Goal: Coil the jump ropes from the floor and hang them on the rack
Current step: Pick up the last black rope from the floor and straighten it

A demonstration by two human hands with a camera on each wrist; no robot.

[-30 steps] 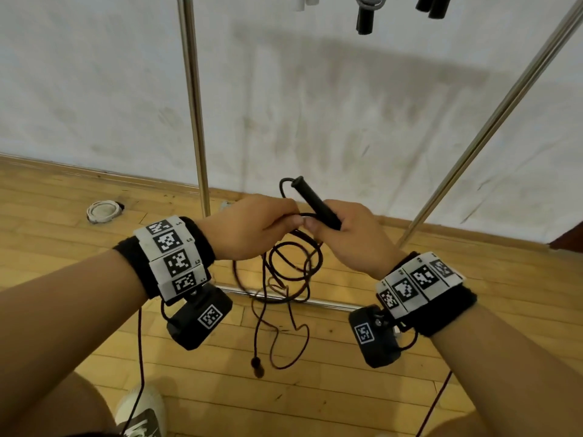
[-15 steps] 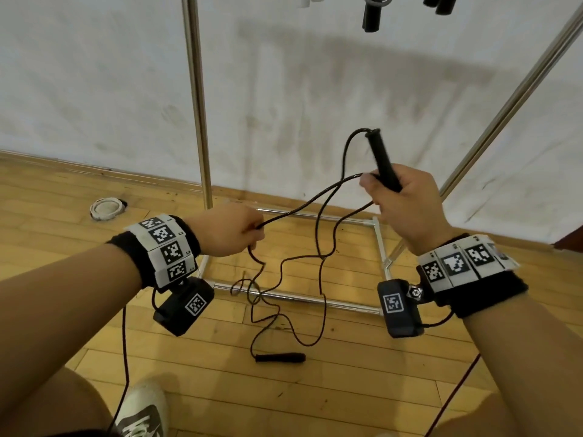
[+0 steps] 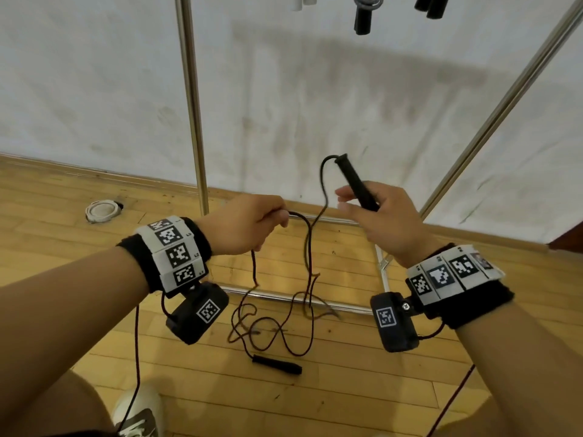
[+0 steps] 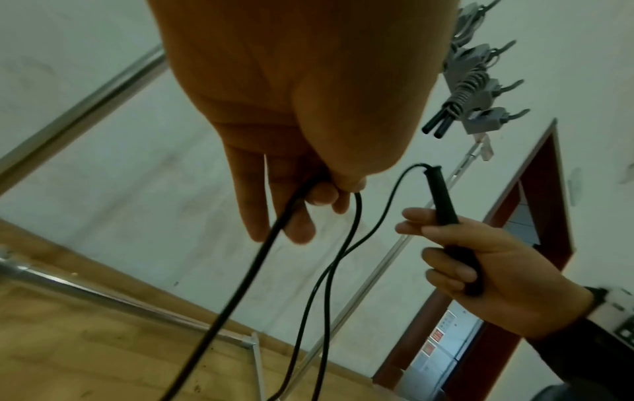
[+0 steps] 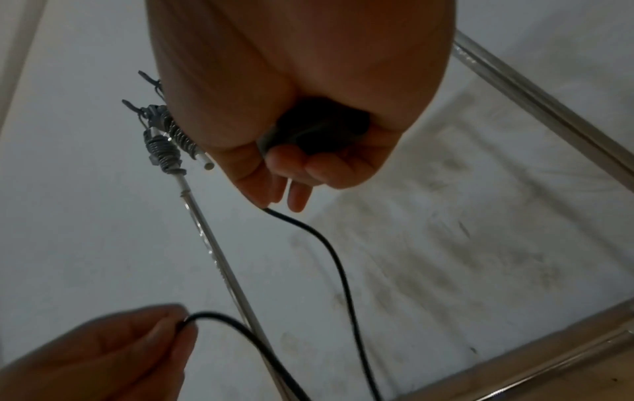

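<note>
white wall (image 3: 94,74) | wooden floor (image 3: 347,389) | round white object (image 3: 102,211) by skirting | shoe (image 3: 138,414)

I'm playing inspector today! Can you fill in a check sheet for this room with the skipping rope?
Surface: wooden floor, scuffed.
Job's things: black jump rope uncoiled; one handle held, other handle on floor; rack holds coiled ropes.
Clutter: white round object by wall.
Grippers: left hand pinches rope; right hand grips handle.
Cables: wrist-camera leads.
Surroundings: stained white wall.
</note>
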